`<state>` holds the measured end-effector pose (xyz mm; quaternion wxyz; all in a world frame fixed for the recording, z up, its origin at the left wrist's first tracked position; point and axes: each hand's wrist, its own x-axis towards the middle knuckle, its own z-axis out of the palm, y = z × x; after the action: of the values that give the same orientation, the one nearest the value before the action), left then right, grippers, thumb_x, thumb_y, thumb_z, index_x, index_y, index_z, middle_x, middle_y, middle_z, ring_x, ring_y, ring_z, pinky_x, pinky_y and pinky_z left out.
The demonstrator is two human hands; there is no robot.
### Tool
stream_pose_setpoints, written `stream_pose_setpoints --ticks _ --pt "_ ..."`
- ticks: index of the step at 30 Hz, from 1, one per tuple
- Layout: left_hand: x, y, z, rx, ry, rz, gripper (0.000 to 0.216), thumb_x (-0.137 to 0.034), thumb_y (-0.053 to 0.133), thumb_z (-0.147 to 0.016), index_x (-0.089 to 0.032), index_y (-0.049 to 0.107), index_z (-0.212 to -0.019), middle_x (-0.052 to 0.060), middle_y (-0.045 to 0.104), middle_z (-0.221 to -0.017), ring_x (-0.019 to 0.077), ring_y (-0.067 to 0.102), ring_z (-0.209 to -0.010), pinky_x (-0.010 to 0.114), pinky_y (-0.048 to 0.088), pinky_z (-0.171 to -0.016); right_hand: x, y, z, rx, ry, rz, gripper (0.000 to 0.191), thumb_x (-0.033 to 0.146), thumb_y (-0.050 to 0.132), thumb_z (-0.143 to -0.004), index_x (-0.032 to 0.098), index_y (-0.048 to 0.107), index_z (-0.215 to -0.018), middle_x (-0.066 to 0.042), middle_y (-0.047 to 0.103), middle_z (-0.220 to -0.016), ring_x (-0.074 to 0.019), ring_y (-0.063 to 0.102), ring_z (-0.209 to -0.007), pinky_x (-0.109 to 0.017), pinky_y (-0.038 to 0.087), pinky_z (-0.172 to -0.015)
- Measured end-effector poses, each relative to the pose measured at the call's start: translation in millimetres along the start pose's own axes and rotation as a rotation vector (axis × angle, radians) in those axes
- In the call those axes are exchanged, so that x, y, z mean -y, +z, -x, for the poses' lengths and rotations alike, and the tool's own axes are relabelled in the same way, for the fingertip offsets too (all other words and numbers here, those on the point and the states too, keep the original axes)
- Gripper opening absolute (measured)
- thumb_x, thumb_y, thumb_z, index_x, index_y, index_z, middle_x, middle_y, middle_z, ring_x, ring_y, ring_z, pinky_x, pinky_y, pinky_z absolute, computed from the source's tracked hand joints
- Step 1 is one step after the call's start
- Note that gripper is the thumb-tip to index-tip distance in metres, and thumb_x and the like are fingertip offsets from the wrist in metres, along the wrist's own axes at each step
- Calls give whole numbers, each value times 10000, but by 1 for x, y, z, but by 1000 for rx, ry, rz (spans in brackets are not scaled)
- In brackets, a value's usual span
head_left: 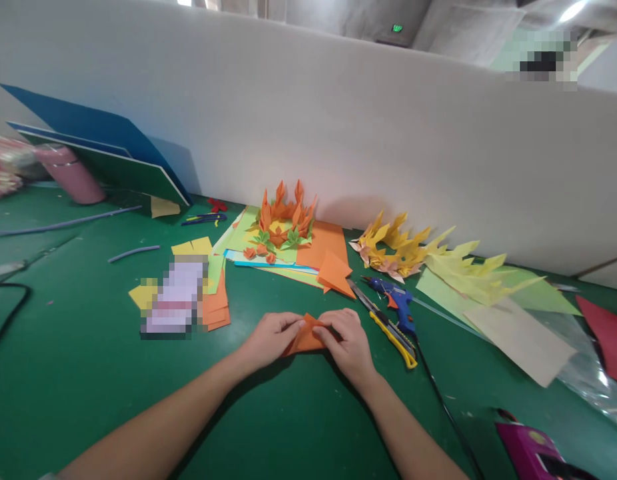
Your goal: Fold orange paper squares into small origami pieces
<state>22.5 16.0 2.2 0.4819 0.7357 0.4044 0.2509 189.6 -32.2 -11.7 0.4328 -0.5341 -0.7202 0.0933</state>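
Near, the folded orange paper (311, 340) looks matt and creased; the green table (268, 427) looks smooth. At right: a blue plastic glue gun (401, 301), a cutter (392, 337) with metal blade and yellow plastic handle, glossy clear plastic wrap (596, 383).

The tabletop (258, 427) is green. Directly on it lie a yellow-handled utility knife (392, 337), a blue glue gun (401, 308), a yellow paper crown (411, 252) and a pile of coloured sheets (333, 240); a pink bottle (72, 177) stands at the left rear, a magenta object (528, 443) at the right front.
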Motion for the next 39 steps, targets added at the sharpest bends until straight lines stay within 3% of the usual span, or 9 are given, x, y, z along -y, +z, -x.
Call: stream_pose_setpoints --ticks 4,8,11,18,25,29,32,35,39 --pt "-1 1 0 -35 -3 -9 288 -337 457 -790 -187 685 -699 -9 678 -651 159 570 -648 242 435 -630 -1 -1 0 -1 -33 3 224 346 511 -873 220 617 -720 -22 678 -776 -180 602 -754 -364 357 -768" --pt "0 1 -3 -99 -31 62 274 -339 468 -775 -173 677 -715 5 690 -699 167 579 -680 253 449 -649 0 -4 1 7 -171 80 95 306 597 -809 287 690 -806 -23 647 -1066 -215 541 -974 -393 339 -844" --pt "2 -3 -6 -145 -38 128 255 -334 480 -760 -171 677 -758 20 702 -761 179 592 -738 273 462 -703 2 -6 4 50 -257 132 213 183 590 -782 352 703 -844 14 611 -1160 -225 487 -1053 -409 302 -878" --pt "4 -11 -8 -288 -58 131 260 -369 482 -776 -171 624 -684 4 658 -677 161 566 -664 266 465 -649 11 -6 7 194 -344 166 299 116 521 -831 363 662 -922 51 701 -915 -172 556 -962 -395 197 -900" --pt "1 -3 -5 -279 -10 -4 243 -323 449 -811 -191 650 -776 11 700 -792 171 606 -746 274 467 -720 26 -2 5 285 -385 203 265 164 429 -926 329 628 -987 45 719 -945 -157 578 -931 -386 212 -867" --pt "0 -9 -4 -254 -1 -89 271 -342 431 -833 -200 660 -811 12 710 -838 177 620 -781 268 462 -733 32 0 6 289 -496 273 296 193 346 -968 306 586 -1099 20 677 -1116 -178 546 -1018 -396 222 -874" --pt "3 -14 -2 -238 -11 -103 281 -352 426 -840 -203 664 -850 15 716 -897 185 628 -842 269 457 -767 35 1 3 324 -504 268 320 183 321 -971 303 569 -1135 8 672 -1126 -178 544 -1020 -401 244 -883" --pt "7 -18 -1 -223 -9 -143 295 -360 418 -846 -204 667 -834 10 716 -852 180 627 -802 262 457 -722 36 2 -2 393 -512 224 324 167 325 -963 295 574 -1125 4 681 -1105 -164 558 -970 -396 275 -870" --pt "9 -19 -3 -240 -14 -153 300 -369 435 -832 -199 669 -753 2 703 -753 172 613 -722 250 449 -658 29 5 -7 384 -515 130 292 174 374 -938 281 594 -1097 -4 686 -1085 -161 553 -940 -377 317 -854"
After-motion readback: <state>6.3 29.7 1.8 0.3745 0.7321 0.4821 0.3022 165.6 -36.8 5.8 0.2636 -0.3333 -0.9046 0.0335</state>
